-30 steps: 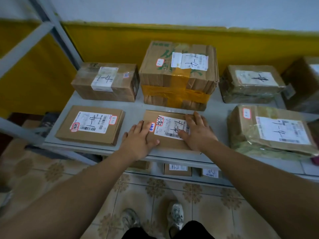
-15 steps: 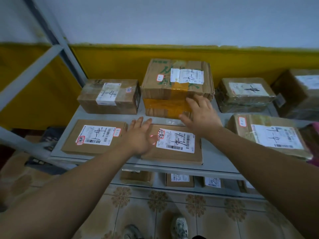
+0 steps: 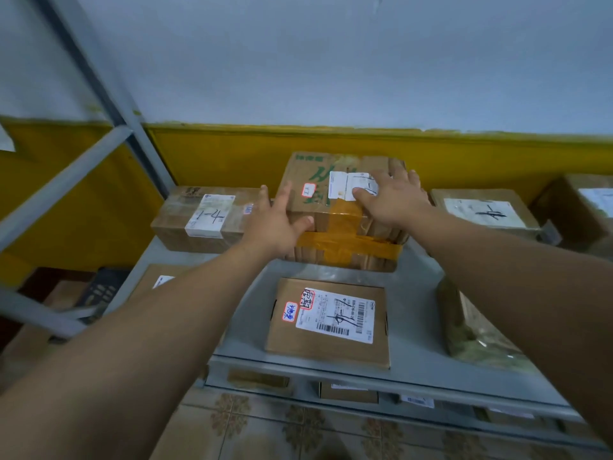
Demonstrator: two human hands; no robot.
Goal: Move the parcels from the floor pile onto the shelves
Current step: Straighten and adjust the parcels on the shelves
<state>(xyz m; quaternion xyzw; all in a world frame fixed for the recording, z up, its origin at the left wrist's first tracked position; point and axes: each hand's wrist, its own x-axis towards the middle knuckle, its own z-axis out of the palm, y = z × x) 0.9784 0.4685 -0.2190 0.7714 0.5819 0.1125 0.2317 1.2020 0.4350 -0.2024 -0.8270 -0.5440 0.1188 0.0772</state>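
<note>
From where I stand, both hands are on the tall carton (image 3: 338,224), which sits in the middle of the frame at the back of the grey shelf (image 3: 414,293), close to the yellow wall. The left hand (image 3: 275,224) straddles its near left corner, fingers spread and fairly straight along the side, thumb laid on the front face. It is pressing, not clutching. The right hand (image 3: 394,200) lies flat on top, fingers straight, partly covering the white label (image 3: 345,190). Neither hand has closed round anything. The carton looks like the heaviest thing here. It is corrugated board, creased and a little bulged at the sides, and bound with broad bands of orange tape (image 3: 351,244). I would expect it to be stiff enough to shove but likely to sag if lifted by the top. The tape looks slick, so palms low on the bare cardboard of the two side faces, or fingers under the bottom edge, seem the safest hold. The flat parcel (image 3: 326,323) lower in the frame, near the shelf's front lip, looks light and rigid and should lift easily by its edges. A low box (image 3: 185,224) stands just beside the carton on the left, so there is little room for fingers on that side. The floor pile is not in view.
</note>
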